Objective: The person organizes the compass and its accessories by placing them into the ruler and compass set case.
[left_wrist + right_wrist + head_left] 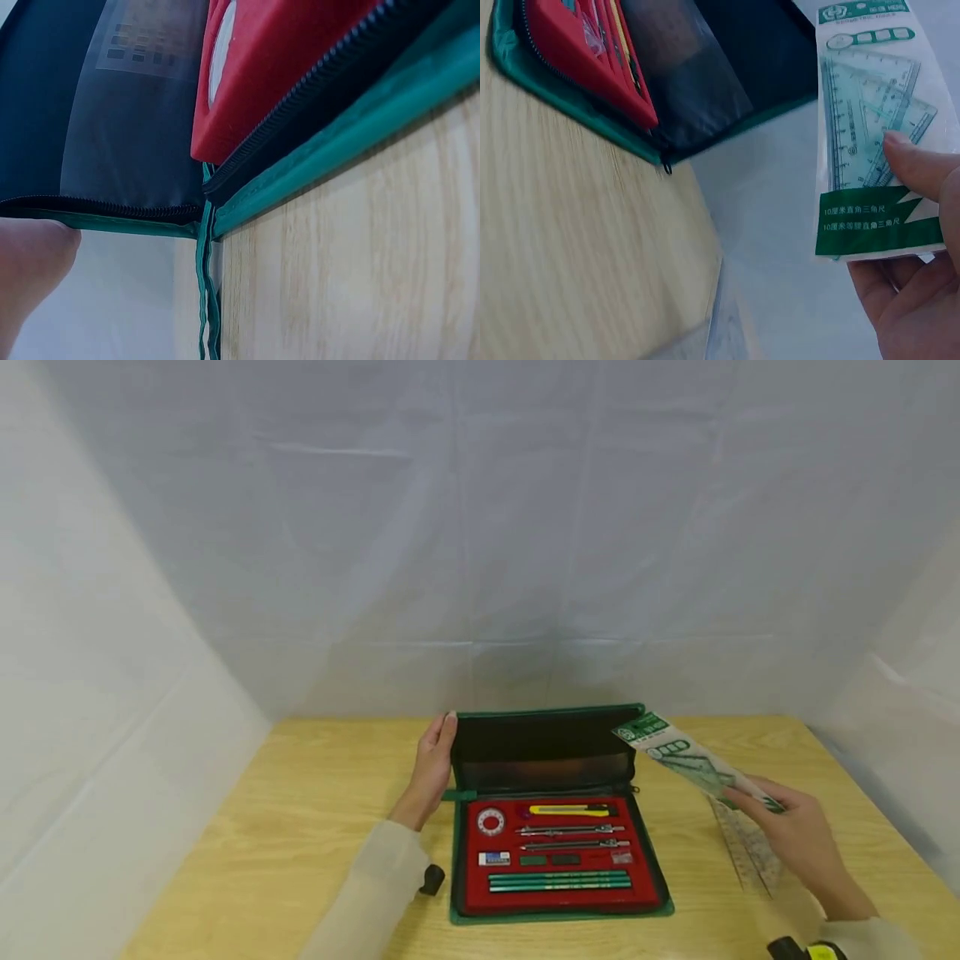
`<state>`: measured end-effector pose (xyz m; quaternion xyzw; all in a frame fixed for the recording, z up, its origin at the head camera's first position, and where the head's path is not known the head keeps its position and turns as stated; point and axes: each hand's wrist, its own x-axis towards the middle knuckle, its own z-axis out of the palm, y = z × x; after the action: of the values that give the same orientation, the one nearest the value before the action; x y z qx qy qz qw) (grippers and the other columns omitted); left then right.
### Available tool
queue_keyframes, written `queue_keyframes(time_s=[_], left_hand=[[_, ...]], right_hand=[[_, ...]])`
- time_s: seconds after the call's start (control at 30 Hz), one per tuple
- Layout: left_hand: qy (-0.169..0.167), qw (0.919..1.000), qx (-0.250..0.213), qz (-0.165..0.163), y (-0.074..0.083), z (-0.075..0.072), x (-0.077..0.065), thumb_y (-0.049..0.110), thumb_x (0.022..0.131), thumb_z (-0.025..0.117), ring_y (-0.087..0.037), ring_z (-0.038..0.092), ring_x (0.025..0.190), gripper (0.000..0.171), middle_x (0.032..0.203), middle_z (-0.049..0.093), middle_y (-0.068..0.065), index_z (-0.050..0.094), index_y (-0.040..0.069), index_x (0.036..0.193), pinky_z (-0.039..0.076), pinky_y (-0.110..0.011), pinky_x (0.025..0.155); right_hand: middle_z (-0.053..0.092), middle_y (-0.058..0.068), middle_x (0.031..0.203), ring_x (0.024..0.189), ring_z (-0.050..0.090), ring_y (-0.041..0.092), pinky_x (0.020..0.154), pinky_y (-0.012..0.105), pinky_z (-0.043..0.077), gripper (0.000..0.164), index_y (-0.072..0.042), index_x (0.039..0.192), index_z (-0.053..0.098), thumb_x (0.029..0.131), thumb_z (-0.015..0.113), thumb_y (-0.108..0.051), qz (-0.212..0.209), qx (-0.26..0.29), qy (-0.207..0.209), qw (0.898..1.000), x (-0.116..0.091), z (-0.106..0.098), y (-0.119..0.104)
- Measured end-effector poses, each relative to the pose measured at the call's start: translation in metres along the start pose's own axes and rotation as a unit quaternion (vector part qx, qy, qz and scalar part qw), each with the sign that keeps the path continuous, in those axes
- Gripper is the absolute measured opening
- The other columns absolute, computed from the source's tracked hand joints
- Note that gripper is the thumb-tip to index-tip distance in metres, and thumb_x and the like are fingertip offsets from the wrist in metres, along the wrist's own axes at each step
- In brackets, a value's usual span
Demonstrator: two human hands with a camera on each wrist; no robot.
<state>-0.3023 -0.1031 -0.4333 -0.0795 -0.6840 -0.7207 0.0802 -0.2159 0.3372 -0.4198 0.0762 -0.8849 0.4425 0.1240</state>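
Note:
A green zippered drawing-set case lies unzipped on the table, its dark lid raised at the back. At the lid's upper left edge, my left hand grips it, thumb in front; the left wrist view shows the thumb on the green border. My right hand pinches a clear packet of set squares, printed green and white. In the head view the packet slants up toward the lid's right corner. A red tray in the case bears a yellow cutter, two compasses, a white dial, an eraser and green pencils.
Clear, marked measuring pieces lie on the wooden table below my right hand. A green strap sticks out left of the case's hinge. White sheeting closes off the back and sides.

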Motion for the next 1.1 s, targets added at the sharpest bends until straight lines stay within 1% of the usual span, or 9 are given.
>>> queue_keyframes(time_s=[0.1, 0.2, 0.27, 0.33, 0.5, 0.6, 0.7, 0.83, 1.1], left_hand=[[0.002, 1.0, 0.006, -0.007, -0.001, -0.001, -0.001, 0.043, 0.096, 0.035, -0.023, 0.012, 0.136, 0.062, 0.151, 0.016, -0.012, 0.02, 0.007, 0.143, 0.011, -0.042, 0.111], [0.004, 0.9999, 0.011, -0.007, -0.001, -0.001, -0.002, 0.047, 0.094, 0.036, -0.022, 0.013, 0.136, 0.065, 0.151, 0.017, -0.011, 0.02, 0.007, 0.143, 0.011, -0.042, 0.111], [0.006, 0.9999, 0.013, -0.004, 0.0, -0.001, -0.003, 0.049, 0.094, 0.036, -0.022, 0.013, 0.136, 0.066, 0.151, 0.017, -0.011, 0.02, 0.007, 0.143, 0.012, -0.043, 0.111], [0.006, 0.9999, 0.013, 0.0, 0.001, -0.001, -0.003, 0.05, 0.093, 0.037, -0.022, 0.014, 0.136, 0.067, 0.15, 0.018, -0.011, 0.022, 0.008, 0.143, 0.012, -0.043, 0.111], [0.003, 0.9999, 0.01, 0.007, 0.002, 0.0, -0.003, 0.049, 0.093, 0.037, -0.022, 0.013, 0.136, 0.066, 0.151, 0.017, -0.011, 0.022, 0.009, 0.143, 0.012, -0.043, 0.111], [-0.006, 1.0, -0.001, 0.008, 0.007, 0.001, -0.006, 0.042, 0.096, 0.036, -0.024, 0.012, 0.136, 0.061, 0.151, 0.016, -0.013, 0.021, 0.006, 0.143, 0.011, -0.044, 0.111], [-0.013, 0.9999, -0.003, 0.0, 0.018, 0.003, -0.013, 0.037, 0.097, 0.035, -0.025, 0.011, 0.136, 0.058, 0.151, 0.014, -0.014, 0.02, 0.005, 0.143, 0.011, -0.044, 0.111], [-0.012, 0.9999, -0.005, -0.003, 0.023, 0.005, -0.017, 0.036, 0.097, 0.035, -0.025, 0.012, 0.136, 0.057, 0.151, 0.015, -0.014, 0.021, 0.004, 0.142, 0.011, -0.044, 0.111], [0.0, 1.0, -0.006, -0.001, -0.001, 0.002, -0.006, 0.044, 0.095, 0.037, -0.022, 0.013, 0.136, 0.062, 0.151, 0.017, -0.011, 0.021, 0.008, 0.143, 0.011, -0.043, 0.111]], right_hand=[[0.058, -0.01, 0.117, 0.095, 0.055, 0.002, 0.07, 0.026, 0.049, 0.037, -0.015, 0.122, 0.057, 0.088, 0.056, -0.03, -0.031, -0.016, -0.007, 0.999, 0.009, 0.01, -0.01], [0.057, 0.008, 0.123, 0.103, 0.055, 0.017, 0.076, 0.04, 0.05, 0.035, -0.016, 0.118, 0.06, 0.088, 0.056, -0.033, -0.054, -0.035, -0.011, 0.998, 0.019, 0.021, -0.022], [0.056, 0.013, 0.123, 0.11, 0.05, 0.025, 0.082, 0.05, 0.046, 0.033, -0.017, 0.116, 0.062, 0.088, 0.056, -0.034, -0.077, -0.049, -0.014, 0.996, 0.027, 0.029, -0.03], [0.058, 0.012, 0.121, 0.109, 0.05, 0.03, 0.082, 0.054, 0.045, 0.029, -0.019, 0.113, 0.063, 0.088, 0.056, -0.033, -0.109, -0.057, -0.014, 0.992, 0.035, 0.037, -0.037], [0.063, 0.002, 0.108, 0.095, 0.057, 0.02, 0.074, 0.043, 0.05, 0.023, -0.023, 0.107, 0.067, 0.085, 0.06, -0.02, -0.22, -0.115, 0.024, 0.968, 0.053, 0.058, -0.051], [0.065, 0.002, 0.101, 0.084, 0.059, 0.016, 0.064, 0.036, 0.05, 0.026, -0.021, 0.107, 0.067, 0.082, 0.063, -0.016, -0.259, -0.152, 0.051, 0.952, 0.059, 0.069, -0.059], [0.066, 0.002, 0.099, 0.077, 0.06, 0.015, 0.053, 0.03, 0.046, 0.029, -0.022, 0.107, 0.067, 0.079, 0.067, -0.016, -0.275, -0.185, 0.07, 0.941, 0.062, 0.078, -0.066], [0.068, 0.001, 0.097, 0.077, 0.061, 0.015, 0.052, 0.03, 0.047, 0.029, -0.024, 0.105, 0.068, 0.076, 0.07, -0.022, -0.292, -0.204, 0.083, 0.931, 0.066, 0.089, -0.071], [0.068, -0.002, 0.088, 0.068, 0.058, 0.011, 0.045, 0.025, 0.042, 0.025, -0.025, 0.099, 0.069, 0.075, 0.071, -0.026, -0.313, -0.205, 0.097, 0.922, 0.074, 0.103, -0.074]])
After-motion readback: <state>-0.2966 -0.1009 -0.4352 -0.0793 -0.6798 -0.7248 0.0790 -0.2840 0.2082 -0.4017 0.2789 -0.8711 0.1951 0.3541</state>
